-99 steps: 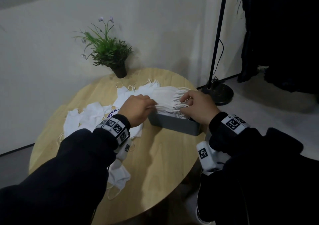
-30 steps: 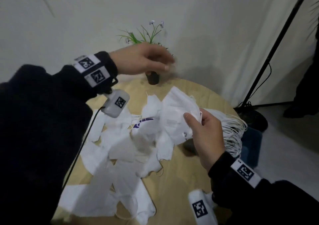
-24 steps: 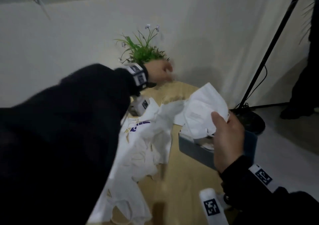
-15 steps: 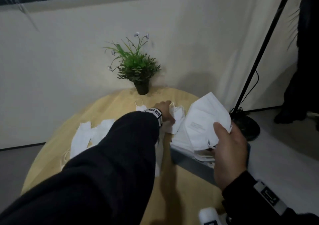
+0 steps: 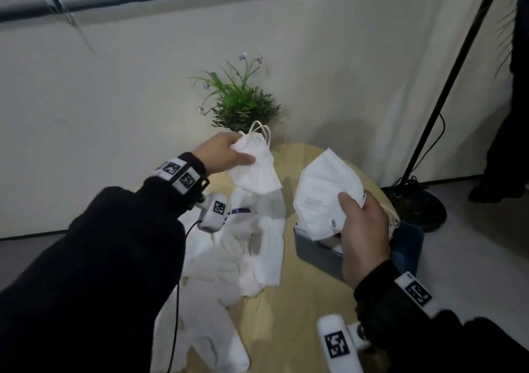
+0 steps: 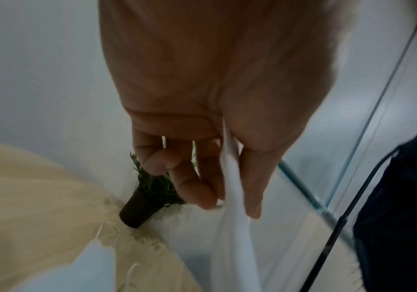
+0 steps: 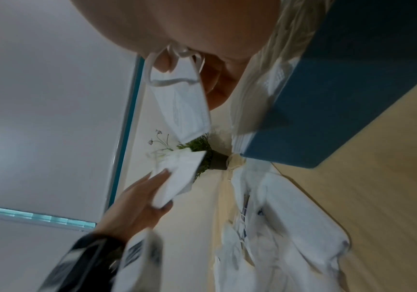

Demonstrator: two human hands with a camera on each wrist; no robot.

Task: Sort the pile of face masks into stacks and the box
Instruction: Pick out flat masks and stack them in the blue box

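Observation:
My left hand [image 5: 221, 152] is raised over the round wooden table [image 5: 312, 301] and pinches a folded white mask [image 5: 254, 166] between thumb and fingers; in the left wrist view that mask [image 6: 235, 197] hangs edge-on from the hand. My right hand [image 5: 362, 229] grips another white folded mask [image 5: 323, 192] just above the grey-blue box [image 5: 320, 254], which holds a stack of masks [image 7: 260, 94]. A loose pile of white masks [image 5: 252, 246] lies on the table's left and middle.
A small potted plant [image 5: 243, 106] stands at the table's far edge by the wall. A black lamp stand with a round base [image 5: 418, 204] is on the floor to the right. A dark figure or cloth [image 5: 512, 115] is at far right.
My left hand reached to the far side of the pile, took a mask and lifted it. The right hand kept its mask near the box.

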